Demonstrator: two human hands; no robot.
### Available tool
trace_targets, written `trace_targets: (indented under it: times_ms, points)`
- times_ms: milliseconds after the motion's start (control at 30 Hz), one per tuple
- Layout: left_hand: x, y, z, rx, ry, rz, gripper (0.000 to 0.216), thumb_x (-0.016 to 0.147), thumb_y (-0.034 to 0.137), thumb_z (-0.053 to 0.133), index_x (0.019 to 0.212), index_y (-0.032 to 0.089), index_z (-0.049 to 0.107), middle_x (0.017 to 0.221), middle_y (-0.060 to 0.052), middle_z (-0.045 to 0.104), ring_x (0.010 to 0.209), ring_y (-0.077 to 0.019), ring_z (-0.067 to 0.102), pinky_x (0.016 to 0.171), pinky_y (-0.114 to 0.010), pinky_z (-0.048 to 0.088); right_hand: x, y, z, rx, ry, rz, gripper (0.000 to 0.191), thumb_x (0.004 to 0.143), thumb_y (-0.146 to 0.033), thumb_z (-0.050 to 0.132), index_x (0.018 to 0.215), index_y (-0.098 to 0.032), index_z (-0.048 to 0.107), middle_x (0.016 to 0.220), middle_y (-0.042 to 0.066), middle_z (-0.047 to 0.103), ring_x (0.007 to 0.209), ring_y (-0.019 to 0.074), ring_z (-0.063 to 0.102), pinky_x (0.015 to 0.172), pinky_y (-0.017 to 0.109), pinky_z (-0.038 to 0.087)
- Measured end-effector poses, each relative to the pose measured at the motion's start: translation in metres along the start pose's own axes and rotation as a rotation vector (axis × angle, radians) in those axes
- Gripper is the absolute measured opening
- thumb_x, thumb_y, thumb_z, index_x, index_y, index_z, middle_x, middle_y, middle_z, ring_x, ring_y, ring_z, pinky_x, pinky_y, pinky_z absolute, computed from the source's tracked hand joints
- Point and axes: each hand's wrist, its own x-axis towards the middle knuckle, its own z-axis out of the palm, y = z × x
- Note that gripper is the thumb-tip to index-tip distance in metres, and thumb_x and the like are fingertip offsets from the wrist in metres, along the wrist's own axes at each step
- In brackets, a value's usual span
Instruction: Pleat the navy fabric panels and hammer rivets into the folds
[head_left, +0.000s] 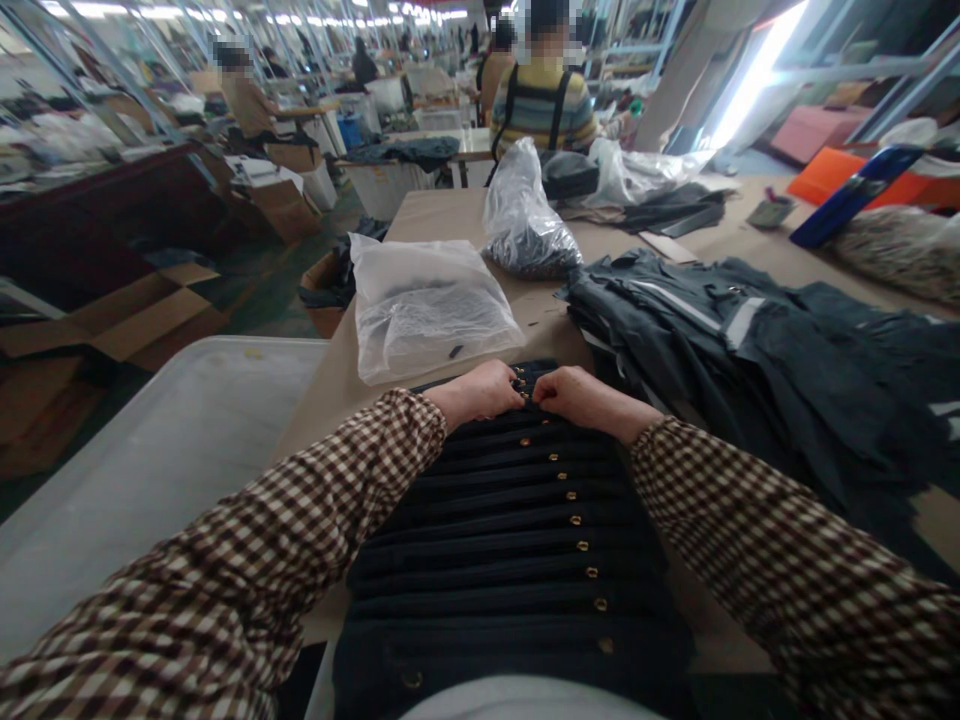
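Note:
A long overlapping row of dark folded fabric pieces (495, 545) lies in front of me, each edge showing a small gold-coloured metal fitting (571, 496). At the far end of the row, my left hand (484, 390) is closed, its fingertips pinching a dark piece beside the gold fittings. Just to its right, my right hand (577, 395) is also closed, thumb and finger pressed together on the same area. A narrow gap separates the two hands. The fingertips partly hide what they grip.
Beyond my hands lie a flat translucent plastic bag (435, 310) and a filled clear bag (532, 225). Dark garments with pale stripes (720, 330) are heaped at right. A white bin (225, 440) stands left of the table (442, 212); a person (540, 110) is beyond it.

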Motion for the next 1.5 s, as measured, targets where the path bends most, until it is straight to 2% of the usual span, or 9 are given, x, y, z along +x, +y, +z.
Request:
trace_targets:
  times_ms: [367, 800, 933, 1033, 1167, 1233, 1333, 1400, 1500]
  points:
    - [-0.001, -0.001, 0.001, 0.011, 0.051, 0.018, 0.009, 0.068, 0.017, 0.062, 0.062, 0.018, 0.056, 0.042, 0.006, 0.045, 0.034, -0.0088, 0.041, 0.037, -0.021, 0.026, 0.002, 0.002, 0.002, 0.013, 0.015, 0.012, 0.017, 0.072, -0.009, 0.059, 0.077, -0.019, 0.072, 0.071, -0.002, 0.069, 0.067, 0.0118, 0.060, 0.061, 0.020, 0.041]
    - [-0.012, -0.005, -0.010, -0.042, 0.072, 0.016, 0.011, 0.067, 0.012, 0.065, 0.059, 0.016, 0.058, 0.044, 0.004, 0.049, 0.038, -0.0074, 0.040, 0.039, -0.021, 0.025, 0.002, -0.004, 0.004, -0.097, 0.030, 0.032, 0.013, 0.071, -0.010, 0.058, 0.071, -0.019, 0.067, 0.073, 0.002, 0.068, 0.069, 0.0136, 0.059, 0.062, 0.022, 0.038]
    - [-0.021, -0.006, -0.018, -0.112, 0.082, 0.000, 0.014, 0.074, 0.020, 0.062, 0.063, 0.017, 0.055, 0.044, 0.005, 0.045, 0.036, -0.0079, 0.039, 0.037, -0.021, 0.026, -0.006, -0.009, 0.002, -0.075, 0.221, -0.032, 0.014, 0.078, -0.015, 0.055, 0.079, -0.019, 0.067, 0.079, 0.003, 0.068, 0.073, 0.0149, 0.059, 0.066, 0.024, 0.040]
    - [-0.029, -0.006, -0.020, -0.313, 0.056, -0.006, 0.014, 0.082, 0.026, 0.055, 0.071, 0.018, 0.052, 0.051, 0.006, 0.046, 0.037, -0.0075, 0.041, 0.035, -0.020, 0.025, -0.017, -0.024, 0.006, 0.113, 0.389, -0.168, 0.013, 0.083, -0.016, 0.053, 0.083, -0.019, 0.066, 0.081, 0.002, 0.067, 0.074, 0.0138, 0.060, 0.068, 0.023, 0.042]
    - [-0.031, -0.005, -0.012, -0.815, -0.027, -0.016, 0.014, 0.080, 0.023, 0.060, 0.072, 0.017, 0.051, 0.054, 0.005, 0.048, 0.038, -0.0055, 0.042, 0.033, -0.016, 0.022, -0.030, -0.052, 0.017, 0.265, 0.417, -0.374, 0.009, 0.084, -0.017, 0.057, 0.087, -0.021, 0.065, 0.093, 0.003, 0.067, 0.086, 0.0146, 0.062, 0.077, 0.025, 0.046]
    - [-0.030, -0.004, -0.006, -0.929, -0.041, -0.003, 0.014, 0.078, 0.023, 0.063, 0.073, 0.016, 0.052, 0.056, 0.004, 0.050, 0.040, -0.0051, 0.044, 0.034, -0.015, 0.025, -0.033, -0.061, 0.020, 0.233, 0.446, -0.415, 0.010, 0.085, -0.018, 0.058, 0.091, -0.022, 0.065, 0.101, 0.005, 0.067, 0.095, 0.0169, 0.061, 0.085, 0.028, 0.046]
    - [-0.032, -0.002, -0.001, -0.980, -0.028, -0.011, 0.012, 0.079, 0.021, 0.063, 0.078, 0.017, 0.052, 0.063, 0.004, 0.054, 0.045, -0.0055, 0.050, 0.035, -0.014, 0.028, -0.032, -0.062, 0.016, 0.220, 0.537, -0.379, 0.012, 0.086, -0.019, 0.057, 0.094, -0.021, 0.065, 0.097, 0.005, 0.067, 0.090, 0.0167, 0.061, 0.082, 0.029, 0.046]
    - [-0.036, 0.000, -0.001, -1.019, -0.022, -0.047, 0.010, 0.082, 0.021, 0.061, 0.080, 0.018, 0.052, 0.063, 0.004, 0.052, 0.045, -0.0057, 0.050, 0.034, -0.013, 0.026, -0.030, -0.054, 0.010, 0.284, 0.623, -0.266, 0.011, 0.087, -0.023, 0.054, 0.091, -0.019, 0.064, 0.085, 0.004, 0.066, 0.078, 0.0146, 0.061, 0.073, 0.027, 0.046]
    - [-0.041, 0.004, -0.001, -1.066, -0.016, -0.083, 0.009, 0.088, 0.023, 0.055, 0.082, 0.018, 0.051, 0.063, 0.004, 0.050, 0.043, -0.0058, 0.050, 0.032, -0.012, 0.023, -0.025, -0.039, 0.006, 0.475, 0.568, -0.067, 0.018, 0.082, -0.034, 0.060, 0.092, -0.019, 0.060, 0.072, 0.000, 0.064, 0.063, 0.0129, 0.057, 0.061, 0.025, 0.044]
